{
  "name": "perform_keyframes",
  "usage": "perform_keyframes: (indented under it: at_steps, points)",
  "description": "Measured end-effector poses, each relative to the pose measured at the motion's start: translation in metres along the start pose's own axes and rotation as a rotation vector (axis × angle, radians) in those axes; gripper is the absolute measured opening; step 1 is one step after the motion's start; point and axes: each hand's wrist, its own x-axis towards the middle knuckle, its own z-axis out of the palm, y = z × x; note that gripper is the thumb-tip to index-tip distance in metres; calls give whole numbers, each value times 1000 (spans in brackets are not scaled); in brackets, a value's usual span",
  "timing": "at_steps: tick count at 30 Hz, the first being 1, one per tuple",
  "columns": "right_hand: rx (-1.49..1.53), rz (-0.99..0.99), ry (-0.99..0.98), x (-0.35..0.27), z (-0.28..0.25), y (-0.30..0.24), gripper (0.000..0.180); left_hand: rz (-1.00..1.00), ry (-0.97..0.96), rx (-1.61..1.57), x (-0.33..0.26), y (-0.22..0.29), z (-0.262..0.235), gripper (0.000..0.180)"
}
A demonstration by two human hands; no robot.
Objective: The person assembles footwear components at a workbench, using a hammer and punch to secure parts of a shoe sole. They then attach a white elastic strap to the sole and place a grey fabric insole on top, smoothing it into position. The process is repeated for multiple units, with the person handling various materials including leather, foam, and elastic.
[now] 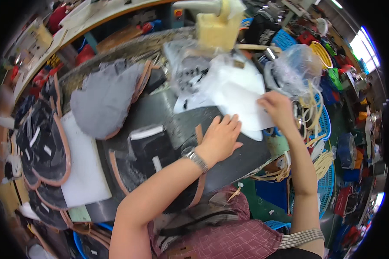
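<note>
To your left, a white rectangular board (84, 172) lies lengthwise; beyond its far end you see a stack of soft grey fabric pieces (101, 97). Ahead of you stands a pale yellow block (216, 32), and behind, at upper left, curves a long pale-topped bench (112, 11). To your upper right, note a crumpled clear plastic bag (298, 62), with a coiled yellow ring (320, 55) just beside it. Lower on your right, thin beige strips (323, 165) bunch above an oval blue plastic basket (327, 190). A bright window (365, 49) marks your far right.
</note>
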Motion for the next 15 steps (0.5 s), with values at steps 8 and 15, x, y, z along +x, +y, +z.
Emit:
perform_keyframes:
  at_steps: [8, 15]
  points:
    - [326, 241, 284, 15, -35, 0, 16, -259, -131, -518, 25, -13, -17, 58]
    - [966, 493, -9, 16, -24, 27, 15, -589, 311, -1235, 68, -21, 19, 59]
